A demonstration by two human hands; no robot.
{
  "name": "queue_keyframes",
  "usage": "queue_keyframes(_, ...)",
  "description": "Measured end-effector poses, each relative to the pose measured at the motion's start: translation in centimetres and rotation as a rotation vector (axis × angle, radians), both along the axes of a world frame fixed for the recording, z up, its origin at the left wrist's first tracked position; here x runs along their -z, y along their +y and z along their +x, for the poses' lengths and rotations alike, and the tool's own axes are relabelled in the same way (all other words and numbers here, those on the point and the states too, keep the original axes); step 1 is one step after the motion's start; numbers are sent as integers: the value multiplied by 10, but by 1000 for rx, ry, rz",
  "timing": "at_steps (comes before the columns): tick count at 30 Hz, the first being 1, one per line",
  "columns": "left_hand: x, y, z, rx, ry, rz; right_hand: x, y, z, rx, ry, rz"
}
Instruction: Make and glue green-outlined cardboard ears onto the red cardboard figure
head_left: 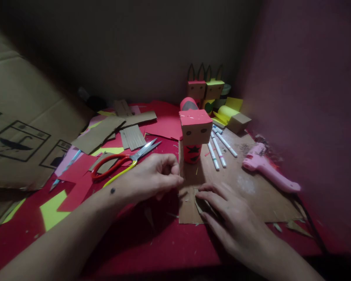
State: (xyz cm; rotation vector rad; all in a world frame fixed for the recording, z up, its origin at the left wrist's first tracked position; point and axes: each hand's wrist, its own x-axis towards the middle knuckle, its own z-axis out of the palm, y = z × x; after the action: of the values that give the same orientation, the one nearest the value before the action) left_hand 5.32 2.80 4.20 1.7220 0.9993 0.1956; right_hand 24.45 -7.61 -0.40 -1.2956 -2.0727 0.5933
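Observation:
My left hand [160, 175] is closed above the left edge of a brown cardboard sheet [257, 207], thumb and forefinger pressed together. Whatever may be between those fingertips is too small or hidden to tell. Lower down, my right hand [231, 214] holds a small cut piece of cardboard [201, 203] against the sheet, fingers over its top and thumb at its near edge; most of the piece is covered. Beyond both hands stands a figure with a pink-topped cardboard box head [195, 130] and a red body [192, 153] with black shapes.
Scissors [134, 156] with red and yellow handles lie left of my left hand, among cardboard strips [101, 134] and coloured paper. Several markers [215, 150] and a pink glue gun [269, 171] lie right. Two eared box figures [213, 89] stand behind. A large carton [17, 117] rises left.

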Motion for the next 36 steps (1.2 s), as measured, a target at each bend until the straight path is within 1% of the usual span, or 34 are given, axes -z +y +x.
queue_keyframes(2,1,-4,5,58,8,-88,-1,0,0,-3,-1,-14)
queue_keyframes(3,1,-5,6,56,12,-100,-1,0,0,-3,-3,-17)
queue_keyframes(4,1,-5,7,21,11,-83,-1,1,-1,2,-5,-14)
queue_keyframes(5,-1,-4,7,-41,2,-44,-1,1,-1,9,-7,-12)
queue_keyframes(7,-6,1,4,-194,-32,55,0,2,-2,30,-9,-5)
queue_keyframes(8,-9,3,1,-246,-48,82,1,2,-3,35,-8,-6)
queue_keyframes(9,-12,4,-1,-268,-63,86,2,1,-3,39,-8,-5)
queue_keyframes(11,-16,4,-4,-246,-87,40,3,0,-3,46,-7,-4)
queue_keyframes(13,-14,1,-4,-159,-90,-57,5,0,-3,58,-1,4)
queue_keyframes(15,-8,-3,0,-60,-78,-169,6,0,-3,66,0,19)
queue_keyframes(17,0,-6,4,-1,-68,-253,7,0,-2,57,-1,23)
queue_keyframes(20,8,-6,8,-9,-79,-320,4,-2,-2,58,42,45)
queue_keyframes(22,10,-5,8,-32,-100,-382,0,-4,-3,69,94,120)
queue_keyframes(24,10,-3,7,-51,-134,-455,-4,-6,-5,45,114,206)
queue_keyframes(27,10,-4,7,-57,-189,-558,-5,-6,-10,-26,12,363)
queue_keyframes(29,11,-6,8,-50,-214,-610,-2,-6,-13,-34,-76,479)
queue_keyframes(31,12,-8,9,-40,-238,-634,1,-8,-14,-17,-128,577)
queue_keyframes(33,11,-9,10,-38,-272,-620,3,-12,-14,22,-130,636)
queue_keyframes(35,9,-11,10,-40,-309,-568,2,-17,-14,123,-57,612)
queue_keyframes(36,8,-11,10,-39,-322,-535,0,-19,-14,182,19,555)
